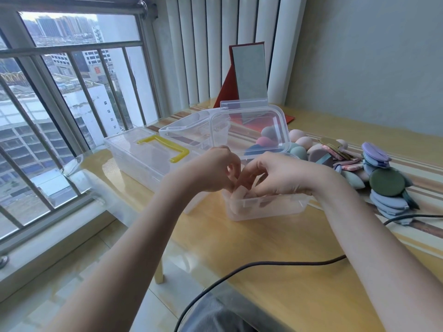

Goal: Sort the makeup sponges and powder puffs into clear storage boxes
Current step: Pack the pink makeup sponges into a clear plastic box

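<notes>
While both hands, left [217, 170] and right [273, 174], curl over small clear lidded plastic box [263, 207], pinching pale pink sponges [238, 196] inside: early. Beyond right hand, unsorted heap of coloured sponges and puffs [374, 173] on desk [275, 248].

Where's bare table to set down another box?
Free: near edge between the small clear box and the black cable; also the far right table behind the puff pile. Crowded: the handled box, and around both hands.

High-rise flat: barred window [60, 97], wooden table [275, 248], mirror [249, 73].
</notes>
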The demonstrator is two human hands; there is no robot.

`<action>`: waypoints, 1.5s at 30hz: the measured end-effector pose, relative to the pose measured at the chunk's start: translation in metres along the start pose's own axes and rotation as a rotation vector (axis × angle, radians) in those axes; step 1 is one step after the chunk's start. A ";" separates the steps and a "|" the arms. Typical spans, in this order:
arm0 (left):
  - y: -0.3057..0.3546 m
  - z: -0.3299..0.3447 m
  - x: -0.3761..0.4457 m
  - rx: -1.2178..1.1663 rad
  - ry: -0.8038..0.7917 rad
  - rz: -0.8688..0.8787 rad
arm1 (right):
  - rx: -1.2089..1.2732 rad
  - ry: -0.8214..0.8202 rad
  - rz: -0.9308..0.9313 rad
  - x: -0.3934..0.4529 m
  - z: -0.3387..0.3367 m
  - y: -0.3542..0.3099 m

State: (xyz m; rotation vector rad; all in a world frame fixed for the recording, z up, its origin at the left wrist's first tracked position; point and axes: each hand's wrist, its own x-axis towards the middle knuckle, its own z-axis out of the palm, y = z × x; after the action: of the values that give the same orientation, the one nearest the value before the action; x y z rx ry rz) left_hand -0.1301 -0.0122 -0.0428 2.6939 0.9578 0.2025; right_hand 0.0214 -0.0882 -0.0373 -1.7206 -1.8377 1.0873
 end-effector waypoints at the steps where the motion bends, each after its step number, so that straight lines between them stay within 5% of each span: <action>1: 0.000 0.001 0.000 0.004 0.005 -0.001 | 0.000 0.003 0.012 0.002 0.003 0.000; 11: -0.004 -0.003 0.000 -0.059 -0.067 0.036 | 0.061 -0.034 0.032 0.000 -0.005 0.007; 18: -0.003 -0.007 0.000 -0.183 0.007 -0.022 | 0.218 0.194 0.105 0.005 -0.015 0.017; 36: -0.011 0.001 0.001 -0.165 0.091 -0.006 | 0.118 -0.077 0.100 0.011 0.004 0.020; 45: -0.013 0.002 0.000 -0.156 0.097 0.004 | 0.177 0.069 0.154 0.016 0.011 0.015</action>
State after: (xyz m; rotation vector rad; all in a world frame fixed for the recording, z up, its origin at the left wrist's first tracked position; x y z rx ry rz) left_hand -0.1376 -0.0034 -0.0485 2.5642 0.9228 0.3956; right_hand 0.0203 -0.0762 -0.0584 -1.7937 -1.5395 1.1956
